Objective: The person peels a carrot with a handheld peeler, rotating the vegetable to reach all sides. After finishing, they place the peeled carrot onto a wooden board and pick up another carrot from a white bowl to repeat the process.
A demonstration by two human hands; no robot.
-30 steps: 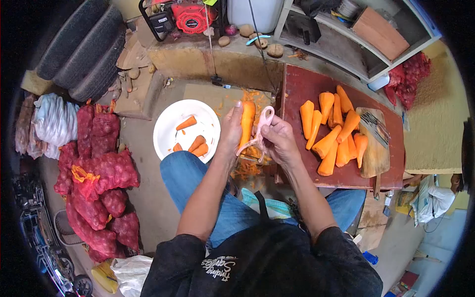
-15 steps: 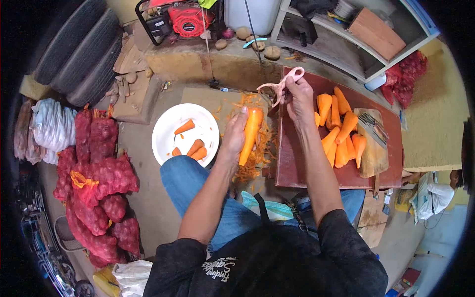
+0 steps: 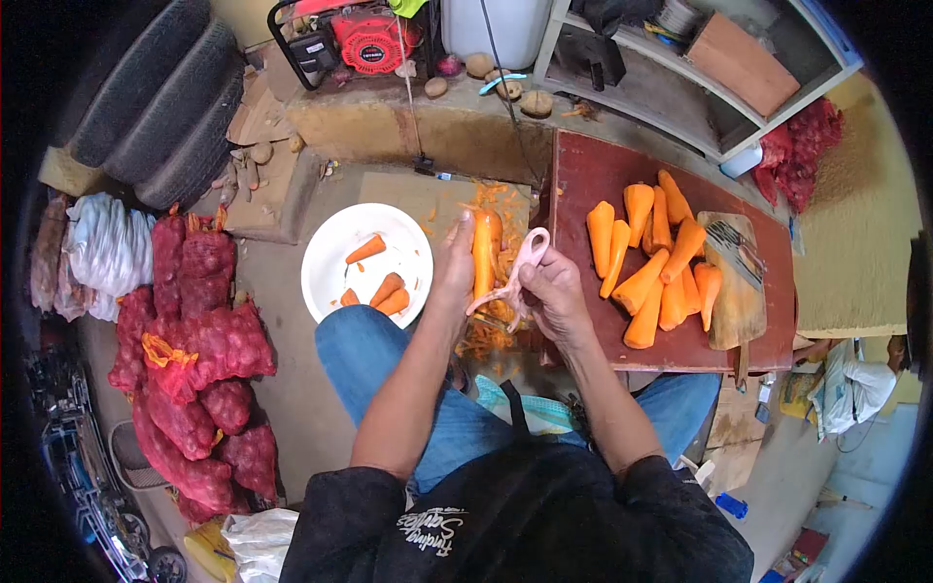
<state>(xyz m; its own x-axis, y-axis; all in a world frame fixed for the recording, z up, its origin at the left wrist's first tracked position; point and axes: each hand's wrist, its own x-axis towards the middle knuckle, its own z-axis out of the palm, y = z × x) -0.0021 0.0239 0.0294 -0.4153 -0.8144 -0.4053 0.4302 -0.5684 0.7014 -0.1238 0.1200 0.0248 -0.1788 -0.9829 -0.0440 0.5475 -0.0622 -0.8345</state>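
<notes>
My left hand (image 3: 454, 264) is wrapped round a large orange carrot (image 3: 483, 255), held upright above the floor between my knees. In my right hand (image 3: 556, 291) is a pale pink peeler (image 3: 526, 269), its head close to the carrot's lower end. Orange peelings (image 3: 491, 335) lie scattered beneath my hands. To the left a white basin (image 3: 321, 255) holds several unpeeled-looking carrot pieces (image 3: 366, 249). Peeled carrots (image 3: 641, 282) are heaped on the dark red table (image 3: 583, 155) at my right, beside a wooden cutting board (image 3: 736, 316) with a knife on it.
Red net sacks of onions (image 3: 199, 355) are piled on the left floor. Behind them stand stacked tyres (image 3: 146, 92). A red generator (image 3: 372, 49) sits on the ledge ahead, with a grey metal shelf (image 3: 671, 73) to its right.
My right hand has come down and left with the peeler, from over the table to beside the carrot. My left hand keeps hold of the carrot.
</notes>
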